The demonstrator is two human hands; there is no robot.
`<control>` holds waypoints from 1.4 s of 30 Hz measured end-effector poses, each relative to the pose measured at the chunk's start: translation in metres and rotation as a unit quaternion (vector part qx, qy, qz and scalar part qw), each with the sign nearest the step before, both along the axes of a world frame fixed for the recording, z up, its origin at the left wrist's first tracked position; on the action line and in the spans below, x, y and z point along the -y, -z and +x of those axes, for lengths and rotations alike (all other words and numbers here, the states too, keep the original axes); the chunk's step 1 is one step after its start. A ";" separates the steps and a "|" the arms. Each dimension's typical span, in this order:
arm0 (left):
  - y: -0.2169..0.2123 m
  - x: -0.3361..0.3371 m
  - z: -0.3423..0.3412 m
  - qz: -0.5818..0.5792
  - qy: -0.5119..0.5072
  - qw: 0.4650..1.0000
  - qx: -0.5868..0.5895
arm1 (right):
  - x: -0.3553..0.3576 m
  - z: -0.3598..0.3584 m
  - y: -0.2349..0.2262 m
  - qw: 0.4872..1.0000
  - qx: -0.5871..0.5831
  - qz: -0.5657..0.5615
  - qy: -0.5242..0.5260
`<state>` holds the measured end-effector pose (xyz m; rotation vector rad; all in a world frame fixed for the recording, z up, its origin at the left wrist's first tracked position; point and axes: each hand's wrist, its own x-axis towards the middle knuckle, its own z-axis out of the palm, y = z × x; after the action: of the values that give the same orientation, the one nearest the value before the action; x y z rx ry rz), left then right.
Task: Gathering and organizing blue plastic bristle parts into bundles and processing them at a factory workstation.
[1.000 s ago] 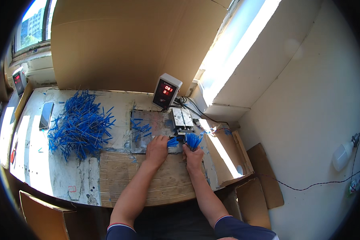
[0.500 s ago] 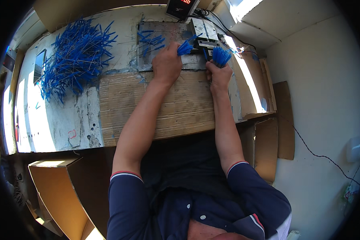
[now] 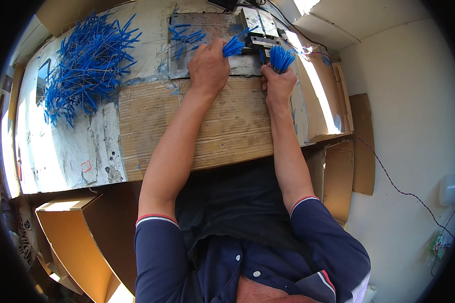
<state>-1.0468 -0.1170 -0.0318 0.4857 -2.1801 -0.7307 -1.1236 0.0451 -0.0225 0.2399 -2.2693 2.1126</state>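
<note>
Left on table (image 3: 65, 156): phone (image 3: 43, 80), then wire heap (image 3: 88, 63); right rear: metal block (image 3: 264, 24); cardboard sheet (image 3: 227, 131) at front edge

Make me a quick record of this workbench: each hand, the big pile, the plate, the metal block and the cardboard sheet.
Left hand: holding the smaller blue bunch
Right hand: holding the fuller blue bunch
Big pile: tangled blue-and-wire pieces, left of both hands
Plate: loose blue pieces on its left part
Metal block: silver, beyond the hands
Cardboard sheet: flat, at the near edge
</note>
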 end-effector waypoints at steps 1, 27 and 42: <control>0.000 0.001 -0.001 0.000 -0.001 1.000 0.001 | 0.001 -0.001 -0.001 1.000 -0.006 0.013 0.000; 0.008 0.000 -0.011 -0.072 0.108 0.991 0.029 | -0.007 -0.003 -0.001 0.987 0.046 -0.147 -0.039; 0.003 -0.006 -0.012 0.139 0.074 0.986 -0.058 | -0.010 0.000 -0.005 0.990 0.055 -0.076 -0.109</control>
<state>-1.0583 -0.1115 -0.0350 0.4113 -2.0302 -1.1255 -1.1240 0.0551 -0.0180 0.3922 -2.2139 2.4511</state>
